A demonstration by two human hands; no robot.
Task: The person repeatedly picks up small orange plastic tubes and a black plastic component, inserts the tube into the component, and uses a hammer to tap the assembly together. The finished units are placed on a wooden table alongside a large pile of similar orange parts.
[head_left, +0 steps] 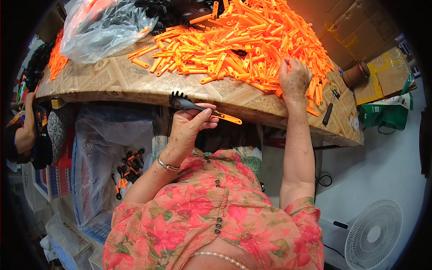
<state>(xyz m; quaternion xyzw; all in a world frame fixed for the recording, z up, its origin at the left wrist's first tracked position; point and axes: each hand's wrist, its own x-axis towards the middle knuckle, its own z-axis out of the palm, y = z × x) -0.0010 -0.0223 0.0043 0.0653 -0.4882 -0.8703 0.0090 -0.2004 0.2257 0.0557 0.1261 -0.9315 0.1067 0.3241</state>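
Observation:
My left hand [192, 122] is closed around a pasta server [182, 102] with a black toothed head and an orange handle. It is held just in front of the table edge, head to the left and handle end to the right. A big heap of loose orange plastic handles [234, 49] covers the back of the table. At the heap's right front, my right hand [294, 77] has its fingers curled down among the handles. Its fingertips are hidden, so what it pinches cannot be made out.
A black-handled tool [330, 108] lies on the table [130, 83] at the right, near a brown cylinder [356, 75]. Clear plastic bags [96, 40] sit back left. Below left, a plastic-lined bin [96, 148] holds several black-and-orange utensils [129, 166]. A fan [373, 234] stands lower right; another person's arm [27, 123] shows far left.

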